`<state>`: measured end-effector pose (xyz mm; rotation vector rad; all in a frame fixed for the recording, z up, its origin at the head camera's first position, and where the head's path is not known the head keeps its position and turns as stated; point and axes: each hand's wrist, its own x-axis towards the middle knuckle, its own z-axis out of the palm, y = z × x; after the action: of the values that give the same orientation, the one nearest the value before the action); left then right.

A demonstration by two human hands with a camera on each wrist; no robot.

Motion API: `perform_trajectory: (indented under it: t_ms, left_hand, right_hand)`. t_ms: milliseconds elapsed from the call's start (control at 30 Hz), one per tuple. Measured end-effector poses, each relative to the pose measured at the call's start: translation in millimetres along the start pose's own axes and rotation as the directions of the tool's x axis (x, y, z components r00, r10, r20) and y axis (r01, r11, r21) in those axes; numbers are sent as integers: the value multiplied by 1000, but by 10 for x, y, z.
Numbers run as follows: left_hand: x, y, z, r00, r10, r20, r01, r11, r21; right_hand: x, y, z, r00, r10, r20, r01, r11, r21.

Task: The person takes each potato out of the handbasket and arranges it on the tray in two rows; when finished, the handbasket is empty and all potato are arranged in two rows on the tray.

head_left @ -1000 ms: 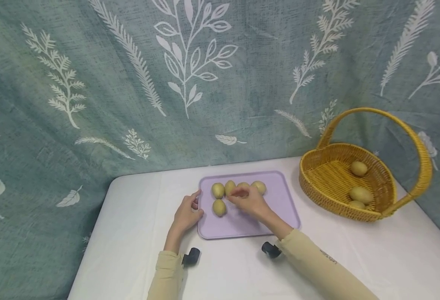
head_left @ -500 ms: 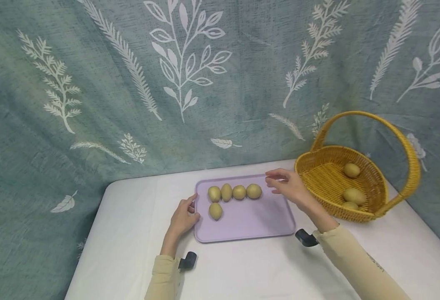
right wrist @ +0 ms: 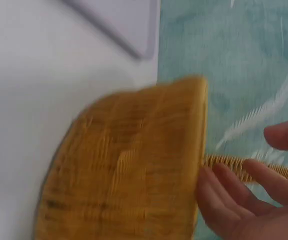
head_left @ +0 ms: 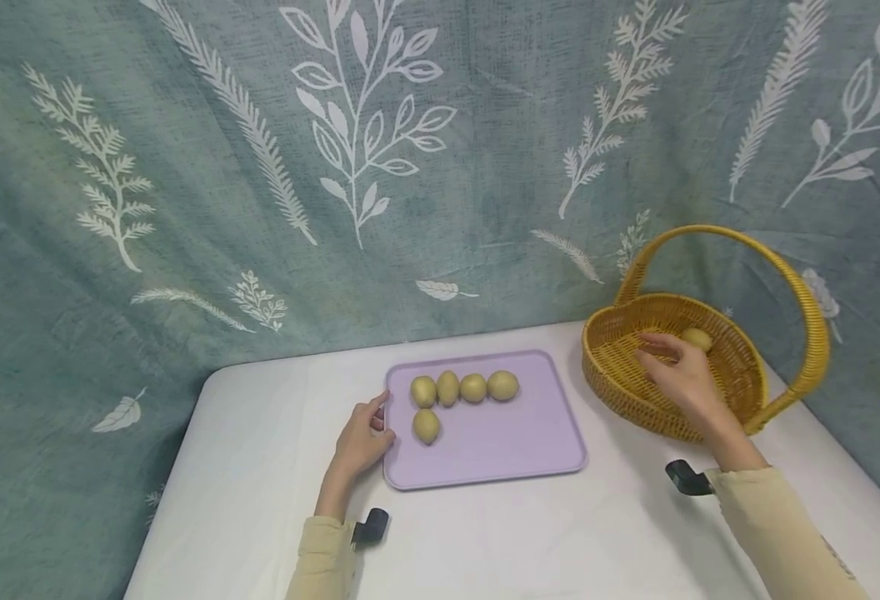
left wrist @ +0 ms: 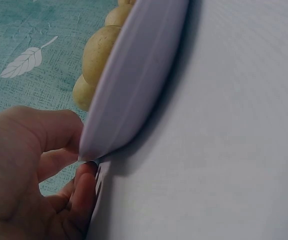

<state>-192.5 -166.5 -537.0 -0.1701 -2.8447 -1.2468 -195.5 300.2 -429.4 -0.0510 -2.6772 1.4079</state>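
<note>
A lilac tray [head_left: 500,442] holds several potatoes: a row [head_left: 447,388] runs along its back part, and one potato [head_left: 426,426] lies in front of the row's left end. My left hand [head_left: 362,436] is at the tray's left edge, thumb and fingers relaxed against the outside of the rim [left wrist: 96,120]. Over the wicker basket [head_left: 627,397] reaches my right hand [head_left: 682,372], fingers apart and holding nothing. One potato [head_left: 697,338] shows at the back of the basket, behind that hand. My hand and forearm cover the basket's front right part.
The basket's tall handle [head_left: 806,321] arches up over its right side. A white table [head_left: 485,542] bears tray and basket, and a green leaf-patterned cloth [head_left: 485,167] hangs behind. Each wrist carries a black camera mount [head_left: 371,527].
My right hand has left the row of potatoes on the tray, spread its fingers and moved right, over the basket. My left hand stays at the tray's edge. The head view has shifted slightly.
</note>
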Motion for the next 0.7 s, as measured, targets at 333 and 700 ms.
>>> perform_trajectory:
  t_ms: [333,700]
  left_hand:
    - [-17,-11,-2,1000,2,2,-2,1000,-2]
    - [-10,-14,-14,1000,-2,5,2,1000,-16]
  right_hand:
    - [21,337,-240,994,72,-79,-81,989,-120]
    - [45,474,-304,965,257,-52,-262,944,-202]
